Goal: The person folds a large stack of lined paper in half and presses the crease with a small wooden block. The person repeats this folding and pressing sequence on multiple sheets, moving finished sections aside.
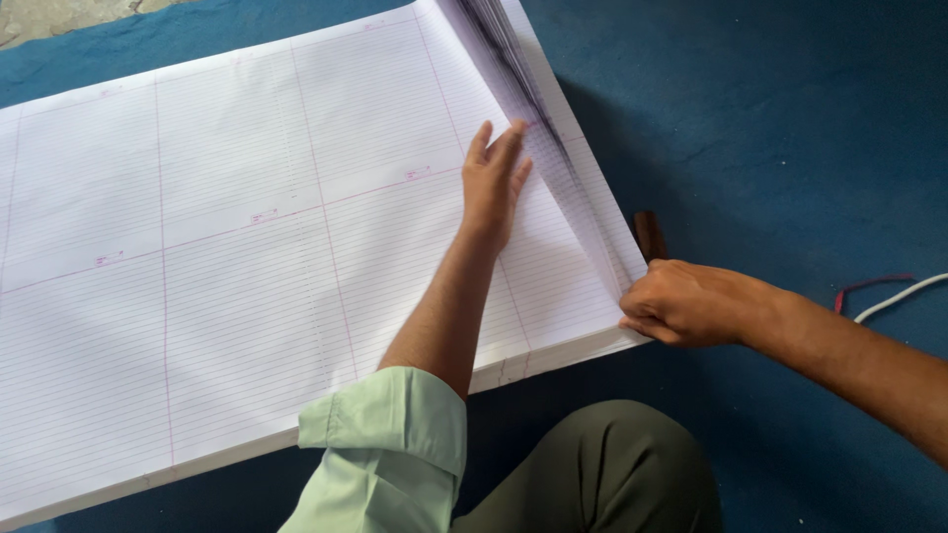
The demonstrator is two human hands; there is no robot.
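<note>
A thick stack of large ruled paper sheets (247,247) lies on a blue carpeted floor (770,128), with a strip of pale bare flooring (59,15) showing beyond the stack's far left corner. The sheets are white, printed with fine grey lines and crossed by thin pink rules that divide each sheet into page panels; small pink marks sit near the panel edges, too small to make out. The left hand (494,178) rests flat and open on top of the stack, fingers together and extended, palm pressing the paper just left of a fan of lifted sheet edges (538,138). The right hand (681,301) is closed on the stack's near right corner, fingers curled around the edges of the lifted sheets there. A dark brown stick-like object (649,234) pokes out from behind the stack's right edge just above the right hand, mostly hidden. To the right of the stack, a red cord (869,284) and a white cord (904,296) trail on the carpet and run out of the frame. Below the stack, a pale green rolled sleeve (390,444) and an olive-clad knee (612,474) are cut off by the frame's lower edge, as is the stack's left side.
</note>
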